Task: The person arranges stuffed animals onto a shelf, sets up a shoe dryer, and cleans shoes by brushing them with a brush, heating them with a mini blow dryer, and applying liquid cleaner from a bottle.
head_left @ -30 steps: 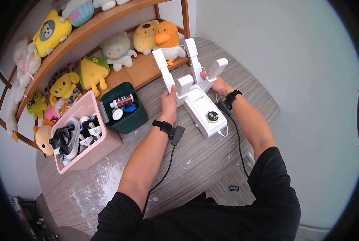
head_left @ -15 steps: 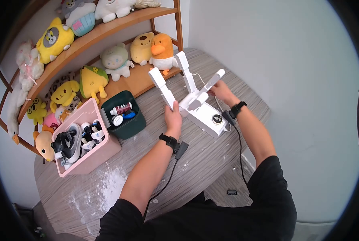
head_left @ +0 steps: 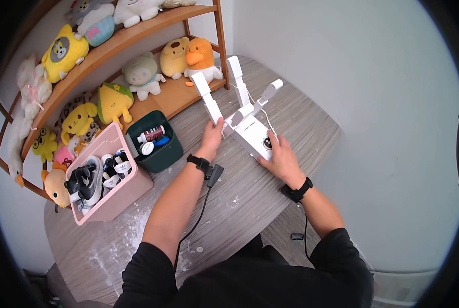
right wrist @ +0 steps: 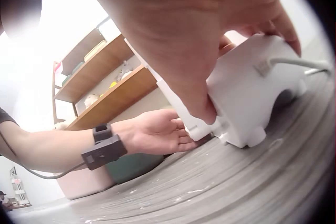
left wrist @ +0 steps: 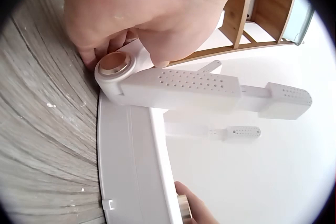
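Observation:
A white shoe dryer [head_left: 250, 132] with several raised arms stands on the table, a round dark dial [head_left: 267, 143] at its near end. My left hand [head_left: 212, 136] holds it at its left rear corner, by the foot of an arm. In the left wrist view the thumb lies against the perforated arm [left wrist: 178, 88], and the other fingers curl behind the round joint. Across the dial end, my right hand [head_left: 283, 161] grips the body, thumb on the near side and fingers over the far side. The right wrist view shows a white cord [right wrist: 302, 63] plugged into that end.
Left of the dryer stand a dark green bin [head_left: 166, 162] with bottles and a pink bin [head_left: 117, 201] packed with shoes. Behind them is a wooden shelf [head_left: 175, 105] of plush toys. White powder [head_left: 132, 236] marks the table's front left. A wall rises at right.
My right hand has left the dryer's far side near the cord and come to its dial end, partly covering the dial. The left hand keeps its hold at the rear left.

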Tool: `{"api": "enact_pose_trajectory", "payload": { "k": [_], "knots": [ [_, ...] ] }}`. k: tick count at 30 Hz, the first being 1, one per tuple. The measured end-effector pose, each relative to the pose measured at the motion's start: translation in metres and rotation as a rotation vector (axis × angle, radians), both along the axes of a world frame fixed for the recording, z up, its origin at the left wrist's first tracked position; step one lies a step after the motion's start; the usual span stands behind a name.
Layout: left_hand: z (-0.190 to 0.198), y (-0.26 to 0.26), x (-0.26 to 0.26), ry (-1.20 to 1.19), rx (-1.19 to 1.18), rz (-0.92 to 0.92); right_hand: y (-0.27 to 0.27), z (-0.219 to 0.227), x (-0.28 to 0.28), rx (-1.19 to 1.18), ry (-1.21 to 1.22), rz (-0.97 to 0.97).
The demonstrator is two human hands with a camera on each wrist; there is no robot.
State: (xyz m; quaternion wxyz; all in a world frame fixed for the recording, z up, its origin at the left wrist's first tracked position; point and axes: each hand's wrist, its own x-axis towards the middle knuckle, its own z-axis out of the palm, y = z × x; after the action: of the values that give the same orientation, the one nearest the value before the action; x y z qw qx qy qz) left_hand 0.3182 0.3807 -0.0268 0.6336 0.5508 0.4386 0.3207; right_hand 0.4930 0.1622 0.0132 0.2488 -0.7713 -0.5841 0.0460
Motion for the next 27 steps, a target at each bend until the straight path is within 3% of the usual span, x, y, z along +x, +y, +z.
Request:
{"api": "enact_pose_trajectory", "payload": {
  "k": [4,8,10,13,15,18,19,20,22,27],
  "knots": [
    [0.015,-0.045,-0.034,0.095,0.116,0.036,0.003,-0.008,0.004,0.053,0.024,0.004],
    [-0.002,-0.089,-0.104,0.193,0.303,-0.191,0.02,-0.012,0.023,0.075,0.047,0.032],
    [0.02,-0.128,-0.144,0.299,0.306,-0.33,0.029,-0.014,0.029,0.078,0.083,0.044],
    [0.056,-0.184,-0.195,0.413,0.29,-0.393,0.035,-0.017,0.031,0.068,0.106,0.044],
    [0.061,-0.212,-0.231,0.431,0.508,-0.433,0.036,-0.015,0.029,0.071,0.1,0.036],
    [0.067,-0.25,-0.278,0.534,0.628,-0.34,0.009,-0.007,0.008,0.164,-0.083,-0.122],
    [0.071,-0.264,-0.292,0.528,0.623,-0.333,-0.003,-0.005,0.005,0.329,-0.176,-0.06],
    [0.077,-0.278,-0.304,0.548,0.618,-0.289,-0.019,-0.001,0.0,0.328,-0.18,-0.052],
    [0.08,-0.301,-0.328,0.57,0.619,-0.248,-0.06,0.001,-0.017,0.452,-0.07,0.079],
    [0.06,-0.349,-0.374,0.676,0.573,-0.161,-0.162,-0.048,-0.088,0.266,0.029,0.364]
  ]
}}
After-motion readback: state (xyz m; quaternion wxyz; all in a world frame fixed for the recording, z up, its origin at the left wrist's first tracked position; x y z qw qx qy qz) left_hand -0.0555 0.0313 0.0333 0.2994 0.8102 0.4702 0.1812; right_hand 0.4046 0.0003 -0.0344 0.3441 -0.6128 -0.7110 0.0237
